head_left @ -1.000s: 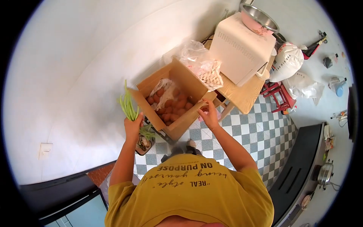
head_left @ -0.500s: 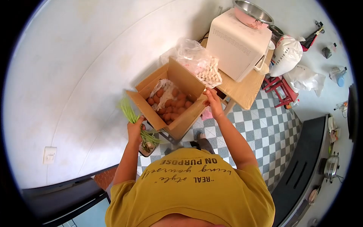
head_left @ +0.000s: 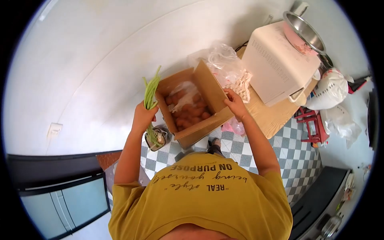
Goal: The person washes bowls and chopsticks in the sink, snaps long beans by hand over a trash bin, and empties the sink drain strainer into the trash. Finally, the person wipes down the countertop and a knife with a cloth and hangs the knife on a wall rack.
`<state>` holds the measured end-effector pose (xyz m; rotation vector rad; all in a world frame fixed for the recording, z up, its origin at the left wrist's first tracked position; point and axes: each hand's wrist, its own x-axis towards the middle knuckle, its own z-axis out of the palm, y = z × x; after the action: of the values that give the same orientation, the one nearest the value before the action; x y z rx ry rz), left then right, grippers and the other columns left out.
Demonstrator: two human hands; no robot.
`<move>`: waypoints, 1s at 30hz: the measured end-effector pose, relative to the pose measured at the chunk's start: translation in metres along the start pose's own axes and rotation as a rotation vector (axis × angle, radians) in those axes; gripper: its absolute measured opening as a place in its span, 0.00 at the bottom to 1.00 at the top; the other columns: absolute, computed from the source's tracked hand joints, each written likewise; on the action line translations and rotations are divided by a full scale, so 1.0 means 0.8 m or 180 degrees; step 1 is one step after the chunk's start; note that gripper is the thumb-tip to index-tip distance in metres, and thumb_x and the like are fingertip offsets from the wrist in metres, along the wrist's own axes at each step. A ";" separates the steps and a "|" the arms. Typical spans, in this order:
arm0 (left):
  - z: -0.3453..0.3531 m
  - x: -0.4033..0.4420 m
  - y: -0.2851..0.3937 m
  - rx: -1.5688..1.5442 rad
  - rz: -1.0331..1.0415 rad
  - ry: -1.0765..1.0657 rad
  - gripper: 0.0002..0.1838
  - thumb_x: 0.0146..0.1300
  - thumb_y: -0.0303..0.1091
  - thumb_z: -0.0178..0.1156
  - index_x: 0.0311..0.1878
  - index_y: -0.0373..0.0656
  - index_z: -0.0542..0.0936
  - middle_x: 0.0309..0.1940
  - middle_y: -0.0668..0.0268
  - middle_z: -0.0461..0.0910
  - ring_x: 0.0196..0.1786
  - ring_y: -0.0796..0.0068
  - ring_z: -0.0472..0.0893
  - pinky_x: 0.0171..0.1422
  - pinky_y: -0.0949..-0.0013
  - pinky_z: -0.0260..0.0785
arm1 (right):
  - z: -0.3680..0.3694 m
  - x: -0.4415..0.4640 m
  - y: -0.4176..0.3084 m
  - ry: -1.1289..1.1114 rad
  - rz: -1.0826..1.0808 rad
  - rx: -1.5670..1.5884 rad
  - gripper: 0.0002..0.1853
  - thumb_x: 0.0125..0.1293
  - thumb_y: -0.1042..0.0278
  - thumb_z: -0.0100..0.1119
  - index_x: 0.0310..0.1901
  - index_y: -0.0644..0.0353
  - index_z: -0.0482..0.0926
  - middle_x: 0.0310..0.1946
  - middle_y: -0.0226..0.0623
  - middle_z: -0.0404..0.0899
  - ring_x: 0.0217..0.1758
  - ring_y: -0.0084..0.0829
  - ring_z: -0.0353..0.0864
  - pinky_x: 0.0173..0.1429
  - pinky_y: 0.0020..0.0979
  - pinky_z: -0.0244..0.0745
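Note:
My left hand (head_left: 143,117) is closed around a bunch of long green vegetable stalks (head_left: 151,90), held upright beside the box's left side. The open cardboard box (head_left: 196,134) stands in front of me. Inside lie many rounded reddish-brown things (head_left: 192,116) that look like eggs, partly covered by a clear plastic bag (head_left: 186,94). My right hand (head_left: 237,106) grips the box's right edge, its thumb and fingers at the flap. Below my left hand, a small container (head_left: 154,146) with greens and pale pieces sits low down.
To the right is a wooden table (head_left: 266,120) with a white appliance (head_left: 276,60) and a pink-sided metal bowl (head_left: 306,34) on top. Crumpled plastic bags (head_left: 226,64) lie behind the box. A red stool (head_left: 314,126) and white bags (head_left: 330,90) stand farther right.
My right hand has closed on the box's edge, where it was looser before. My left hand has raised the green stalks more upright beside the box. The view has shifted.

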<state>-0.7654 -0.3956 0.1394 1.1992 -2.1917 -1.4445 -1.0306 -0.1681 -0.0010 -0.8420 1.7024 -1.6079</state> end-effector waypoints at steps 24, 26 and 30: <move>0.016 -0.118 0.188 -0.0601 0.0911 0.0073 0.12 0.56 0.30 0.64 0.34 0.39 0.69 0.18 0.70 0.68 0.17 0.82 0.66 0.17 0.79 0.56 | -0.077 -0.149 0.075 0.0431 0.0971 0.0729 0.15 0.63 0.62 0.56 0.49 0.59 0.77 0.38 0.32 0.80 0.39 0.23 0.77 0.43 0.24 0.72; 0.043 -0.124 0.226 -0.1384 0.1357 -0.0381 0.12 0.60 0.35 0.61 0.33 0.41 0.67 0.18 0.71 0.65 0.14 0.82 0.61 0.18 0.77 0.54 | -0.082 -0.169 0.067 0.0220 0.0672 0.0799 0.16 0.62 0.62 0.58 0.49 0.58 0.77 0.40 0.32 0.80 0.42 0.23 0.76 0.45 0.24 0.72; 0.100 -0.123 0.277 -0.2346 0.1306 -0.1225 0.12 0.68 0.38 0.50 0.29 0.47 0.64 0.16 0.73 0.59 0.14 0.83 0.56 0.24 0.75 0.55 | -0.093 -0.217 0.022 -0.0636 0.0547 0.0035 0.17 0.60 0.59 0.61 0.49 0.56 0.78 0.43 0.30 0.80 0.49 0.24 0.76 0.53 0.27 0.69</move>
<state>-0.8615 -0.2335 0.3115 0.2272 -1.6673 -2.1115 -0.9886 0.0163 -0.0111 -0.7996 1.5782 -1.3700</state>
